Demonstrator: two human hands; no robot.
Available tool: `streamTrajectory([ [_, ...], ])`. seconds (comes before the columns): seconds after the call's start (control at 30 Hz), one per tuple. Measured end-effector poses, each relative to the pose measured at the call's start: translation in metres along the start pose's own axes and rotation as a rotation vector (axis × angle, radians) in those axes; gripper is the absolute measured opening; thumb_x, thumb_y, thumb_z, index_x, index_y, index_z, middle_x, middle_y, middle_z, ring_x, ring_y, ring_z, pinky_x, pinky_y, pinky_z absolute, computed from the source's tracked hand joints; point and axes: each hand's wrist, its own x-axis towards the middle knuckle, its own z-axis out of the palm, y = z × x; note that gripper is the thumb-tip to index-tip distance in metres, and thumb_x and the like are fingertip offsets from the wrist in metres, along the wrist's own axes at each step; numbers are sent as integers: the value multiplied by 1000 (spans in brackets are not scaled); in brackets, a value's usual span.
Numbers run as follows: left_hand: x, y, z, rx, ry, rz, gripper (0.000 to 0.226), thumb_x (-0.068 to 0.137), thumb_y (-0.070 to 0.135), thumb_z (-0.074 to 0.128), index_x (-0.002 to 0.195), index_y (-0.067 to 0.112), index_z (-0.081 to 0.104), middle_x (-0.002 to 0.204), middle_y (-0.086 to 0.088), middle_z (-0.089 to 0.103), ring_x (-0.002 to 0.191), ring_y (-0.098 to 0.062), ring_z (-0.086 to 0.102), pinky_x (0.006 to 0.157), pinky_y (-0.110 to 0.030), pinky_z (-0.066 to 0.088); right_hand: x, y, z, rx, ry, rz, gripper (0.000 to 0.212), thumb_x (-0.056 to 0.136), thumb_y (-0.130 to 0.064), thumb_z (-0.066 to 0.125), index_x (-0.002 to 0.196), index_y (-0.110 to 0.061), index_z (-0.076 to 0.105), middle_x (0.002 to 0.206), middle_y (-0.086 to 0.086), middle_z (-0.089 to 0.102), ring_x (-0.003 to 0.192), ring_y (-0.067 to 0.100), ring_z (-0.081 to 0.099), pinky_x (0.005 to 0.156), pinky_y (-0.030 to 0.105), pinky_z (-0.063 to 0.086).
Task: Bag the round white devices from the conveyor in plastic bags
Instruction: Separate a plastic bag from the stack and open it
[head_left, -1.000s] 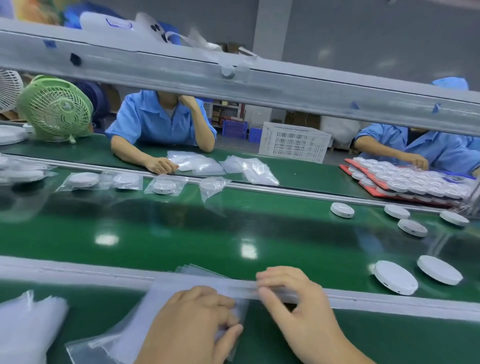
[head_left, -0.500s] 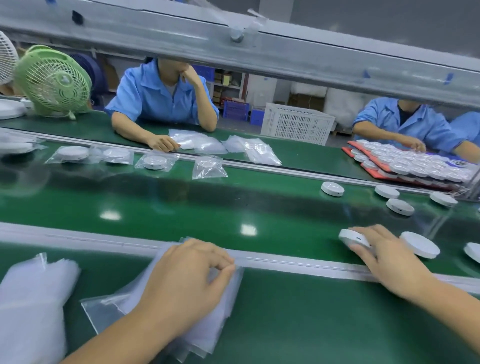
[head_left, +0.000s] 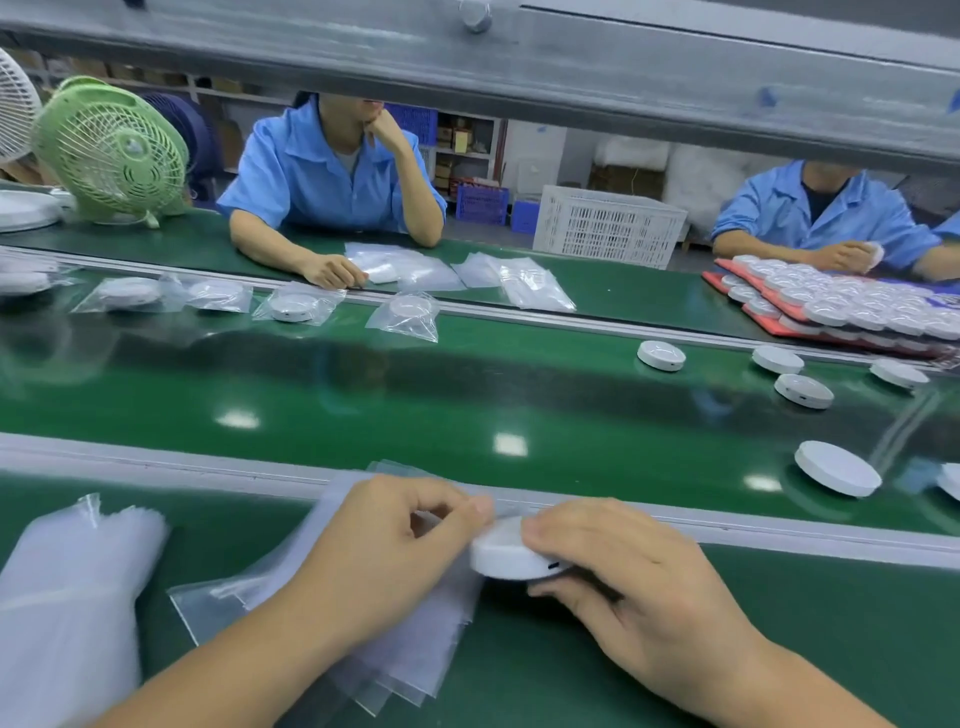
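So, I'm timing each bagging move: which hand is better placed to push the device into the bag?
Right. The right hand grips the white device right beside the plastic bags; the left hand is busy pinching those bags.

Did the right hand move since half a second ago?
Yes. The right hand has come back from the belt across the rail to the near side, leftward to the bags, holding a device.
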Motion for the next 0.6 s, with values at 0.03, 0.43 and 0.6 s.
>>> streamTrajectory([
  [0.03, 0, -3, -2, 117, -27, 14, 27, 93, 55, 59, 85, 36, 77, 82, 16, 74, 78, -14, 66, 75, -38, 54, -5, 1, -2, -3, 20, 48, 25, 98, -27, 71, 122, -19, 67, 117, -11, 69, 105, 10, 67, 90, 25, 53],
  [0.43, -11, -5, 7, 690, -78, 203, 35, 87, 63, 39, 100, 54, 71, 83, 23, 57, 87, -2, 48, 80, -24, 41, -9, 26, -3, 640, 462, 1007, 26, 96, -7, 66, 102, -31, 75, 103, -5, 77, 84, 8, 67, 65, 27, 51],
  [0.6, -12, -3, 14, 546, 46, 133, 28, 81, 60, 47, 86, 51, 73, 86, 29, 62, 90, 3, 54, 79, -21, 46, -10, 14, -2, 383, 220, 737, 32, 91, -17, 74, 110, -43, 71, 110, -11, 73, 96, 13, 69, 79, 19, 53],
])
